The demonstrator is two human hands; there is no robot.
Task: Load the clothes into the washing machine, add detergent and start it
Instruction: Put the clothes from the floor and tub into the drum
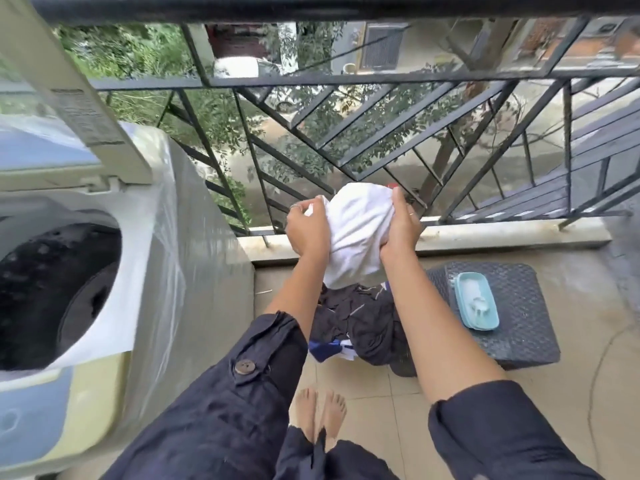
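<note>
A bunched white garment [358, 233] hangs in the air between both my hands, above the floor pile. My left hand [306, 228] grips its left edge and my right hand [401, 225] clutches its right side. Under it lies a heap of dark clothes [360, 323] with a blue-and-white piece at its front. The top-loading washing machine [194, 271] stands at the left with its lid [69, 84] raised; its dark drum [52, 292] is open to view, and what lies inside is too dark to make out.
A dark mat [519, 327] on the tiled floor at the right carries a light blue soap dish [476, 301]. A black metal railing [346, 133] and a low concrete kerb [485, 235] close the balcony ahead. My bare feet [320, 410] stand just behind the clothes heap.
</note>
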